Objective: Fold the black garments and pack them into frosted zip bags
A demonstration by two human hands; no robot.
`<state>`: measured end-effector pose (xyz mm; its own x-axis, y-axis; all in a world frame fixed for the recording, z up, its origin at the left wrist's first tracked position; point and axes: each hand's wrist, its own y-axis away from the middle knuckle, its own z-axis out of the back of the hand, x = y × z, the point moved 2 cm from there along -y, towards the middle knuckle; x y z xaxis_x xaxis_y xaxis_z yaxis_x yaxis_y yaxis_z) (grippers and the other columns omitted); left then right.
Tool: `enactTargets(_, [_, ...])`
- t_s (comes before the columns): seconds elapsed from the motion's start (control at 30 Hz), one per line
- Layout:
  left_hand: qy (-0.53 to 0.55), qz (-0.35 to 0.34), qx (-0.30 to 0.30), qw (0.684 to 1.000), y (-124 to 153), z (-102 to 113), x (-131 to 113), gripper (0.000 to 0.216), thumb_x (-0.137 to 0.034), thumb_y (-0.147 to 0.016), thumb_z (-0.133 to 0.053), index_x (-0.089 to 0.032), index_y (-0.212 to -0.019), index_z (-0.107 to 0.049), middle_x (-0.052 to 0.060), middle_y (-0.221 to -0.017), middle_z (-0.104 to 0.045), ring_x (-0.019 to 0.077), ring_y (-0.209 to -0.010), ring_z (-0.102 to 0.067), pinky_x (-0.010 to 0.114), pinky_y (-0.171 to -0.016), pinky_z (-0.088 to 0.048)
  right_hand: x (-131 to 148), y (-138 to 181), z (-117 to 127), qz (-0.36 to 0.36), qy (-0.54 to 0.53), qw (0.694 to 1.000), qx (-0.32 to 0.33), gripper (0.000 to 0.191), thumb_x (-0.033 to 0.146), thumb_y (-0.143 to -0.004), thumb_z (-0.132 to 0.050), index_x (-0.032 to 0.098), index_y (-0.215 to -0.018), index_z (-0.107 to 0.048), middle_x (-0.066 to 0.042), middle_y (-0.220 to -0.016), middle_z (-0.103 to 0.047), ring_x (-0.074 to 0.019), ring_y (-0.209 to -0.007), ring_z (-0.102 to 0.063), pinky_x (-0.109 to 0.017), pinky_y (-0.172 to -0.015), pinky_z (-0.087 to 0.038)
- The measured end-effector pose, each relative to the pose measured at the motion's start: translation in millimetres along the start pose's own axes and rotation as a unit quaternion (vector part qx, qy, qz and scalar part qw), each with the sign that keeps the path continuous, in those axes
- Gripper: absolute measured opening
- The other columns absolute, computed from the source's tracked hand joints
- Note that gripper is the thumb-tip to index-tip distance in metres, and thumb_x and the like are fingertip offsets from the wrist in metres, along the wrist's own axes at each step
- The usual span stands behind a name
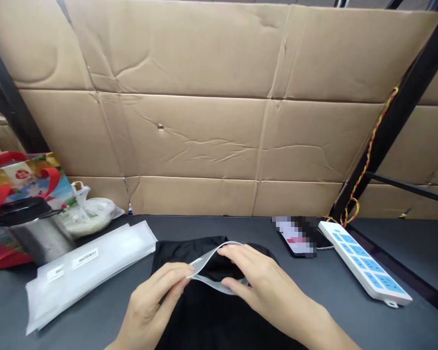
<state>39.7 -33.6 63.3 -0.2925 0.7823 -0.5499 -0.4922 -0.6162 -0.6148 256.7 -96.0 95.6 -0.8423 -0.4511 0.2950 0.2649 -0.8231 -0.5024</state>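
Observation:
My left hand (155, 301) pinches the left corner of the mouth of a frosted plastic bag (213, 283) between thumb and fingertips. At the right side of that mouth is my right hand (259, 279), its fingers on the far rim and its thumb at the near rim, spread apart with the bag's edge held between them. The bag's mouth gapes, and black shows through it. Black fabric (204, 316) lies beneath and behind both hands, on the dark table. How far the bag extends under my right hand is hidden.
Frosted plastic bags with barcode labels (91, 272) lie to the left. Behind them are a steel cup with a black lid (36, 226), a knotted clear bag (91, 211) and a colourful carrier bag (29, 170). A phone (295, 240) and a power strip (365, 262) are to the right. Cardboard (204, 121) walls the back.

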Motion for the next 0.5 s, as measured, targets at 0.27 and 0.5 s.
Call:
enactTargets(0.27, [0.017,0.056,0.015,0.998,17.1,-3.4,-0.3,0.012,-0.028,-0.09,-0.055,-0.026,-0.095,-0.065,0.002,-0.094,-0.069,0.0193,-0.085,-0.065,0.024,-0.077,-0.052,8.3,-4.3,-39.9,0.031,0.236,0.97,-0.041,0.019,0.016,-0.075,-0.068,0.022,-0.09,-0.056,-0.006,-0.081,-0.06,-0.0243,-0.072,-0.057,-0.036,-0.059,-0.048])
enactTargets(0.5, [0.402,0.459,0.155,0.777,15.6,-6.1,24.5,0.062,-0.074,-0.084,-0.032,-0.017,-0.079,-0.056,0.004,-0.062,-0.061,0.0217,-0.055,-0.064,0.026,-0.038,-0.048,10.0,-5.9,-23.8,0.099,0.217,0.966,-0.102,0.013,0.008,-0.078,-0.057,0.018,-0.085,-0.056,-0.012,-0.106,-0.062,-0.0295,-0.101,-0.057,-0.042,-0.081,-0.049])
